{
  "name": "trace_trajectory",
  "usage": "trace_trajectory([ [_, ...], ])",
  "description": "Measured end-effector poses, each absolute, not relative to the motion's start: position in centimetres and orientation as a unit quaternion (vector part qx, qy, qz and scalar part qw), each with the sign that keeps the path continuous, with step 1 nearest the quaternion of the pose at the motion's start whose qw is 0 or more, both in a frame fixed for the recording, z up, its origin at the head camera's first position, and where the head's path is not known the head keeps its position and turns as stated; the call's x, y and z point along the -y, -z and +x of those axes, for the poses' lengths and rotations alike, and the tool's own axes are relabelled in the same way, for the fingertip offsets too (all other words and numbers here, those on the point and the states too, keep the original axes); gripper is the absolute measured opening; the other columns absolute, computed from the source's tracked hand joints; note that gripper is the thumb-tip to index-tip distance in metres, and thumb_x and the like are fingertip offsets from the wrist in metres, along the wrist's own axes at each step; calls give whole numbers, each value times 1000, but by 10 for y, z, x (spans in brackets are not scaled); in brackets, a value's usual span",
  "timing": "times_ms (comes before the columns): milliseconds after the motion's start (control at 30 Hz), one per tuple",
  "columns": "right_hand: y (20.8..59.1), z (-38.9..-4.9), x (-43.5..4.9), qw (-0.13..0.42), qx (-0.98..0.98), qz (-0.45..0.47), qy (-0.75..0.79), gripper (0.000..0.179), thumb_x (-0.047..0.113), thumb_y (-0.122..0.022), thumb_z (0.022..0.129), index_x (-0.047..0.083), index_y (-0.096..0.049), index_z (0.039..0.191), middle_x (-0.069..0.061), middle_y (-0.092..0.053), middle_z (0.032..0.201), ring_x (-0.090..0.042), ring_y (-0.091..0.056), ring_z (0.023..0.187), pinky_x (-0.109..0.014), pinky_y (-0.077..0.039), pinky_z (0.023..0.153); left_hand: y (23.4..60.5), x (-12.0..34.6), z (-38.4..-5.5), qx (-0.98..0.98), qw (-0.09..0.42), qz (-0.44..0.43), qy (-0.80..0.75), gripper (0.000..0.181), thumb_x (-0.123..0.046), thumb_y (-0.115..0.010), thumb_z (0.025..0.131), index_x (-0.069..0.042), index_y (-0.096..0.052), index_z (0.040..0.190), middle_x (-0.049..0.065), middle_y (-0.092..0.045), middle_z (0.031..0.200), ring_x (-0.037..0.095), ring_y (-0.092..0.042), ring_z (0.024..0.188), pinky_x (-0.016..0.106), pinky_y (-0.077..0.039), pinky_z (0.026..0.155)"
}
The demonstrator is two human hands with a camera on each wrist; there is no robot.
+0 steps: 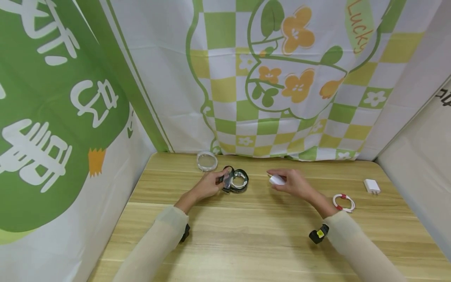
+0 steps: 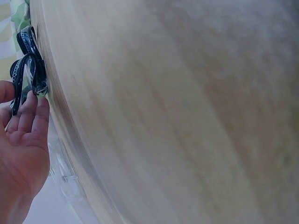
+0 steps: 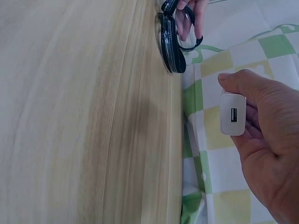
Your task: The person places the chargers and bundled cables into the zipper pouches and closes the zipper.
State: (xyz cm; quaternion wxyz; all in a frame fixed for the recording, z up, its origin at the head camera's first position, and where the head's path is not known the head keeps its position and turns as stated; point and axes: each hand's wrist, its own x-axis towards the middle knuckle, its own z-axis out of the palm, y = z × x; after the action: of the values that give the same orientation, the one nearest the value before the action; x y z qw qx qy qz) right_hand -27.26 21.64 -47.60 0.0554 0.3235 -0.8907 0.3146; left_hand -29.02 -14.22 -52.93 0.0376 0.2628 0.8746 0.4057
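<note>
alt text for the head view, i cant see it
A person's left hand grips a black coil beside a second coil, and their right hand holds a white charger, above a wooden table. A pale coil lies beyond the left hand; a red-and-white cable and a white plug lie at right.

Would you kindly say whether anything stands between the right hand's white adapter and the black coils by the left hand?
Nothing visible does; between the white adapter and the nearer black coil, the head view shows only tabletop.

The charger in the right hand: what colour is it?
The charger is white, with a dark port; the right wrist view shows it best.
</note>
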Motion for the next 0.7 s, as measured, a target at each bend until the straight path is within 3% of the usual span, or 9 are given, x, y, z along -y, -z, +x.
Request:
trace_trajectory([
  [267,481,-278,-202,49,886,330,-322,48,4,-87,84,0,-74,131,-19,-75,126,-17,-69,86,-25,-53,67,528,142,-289,-874,35,265,-405,62,1,-66,96,0,-49,155,23,-60,147,15,-65,95,23,-54,81],
  [700,487,-282,-178,31,886,323,-331,50,4,-87,84,-1,-73,132,-20,-75,127,-17,-69,86,-28,-55,70,531,142,-290,-870,36,261,-416,63,-1,-65,96,-1,-48,156,21,-58,149,24,-68,121,32,-56,98],
])
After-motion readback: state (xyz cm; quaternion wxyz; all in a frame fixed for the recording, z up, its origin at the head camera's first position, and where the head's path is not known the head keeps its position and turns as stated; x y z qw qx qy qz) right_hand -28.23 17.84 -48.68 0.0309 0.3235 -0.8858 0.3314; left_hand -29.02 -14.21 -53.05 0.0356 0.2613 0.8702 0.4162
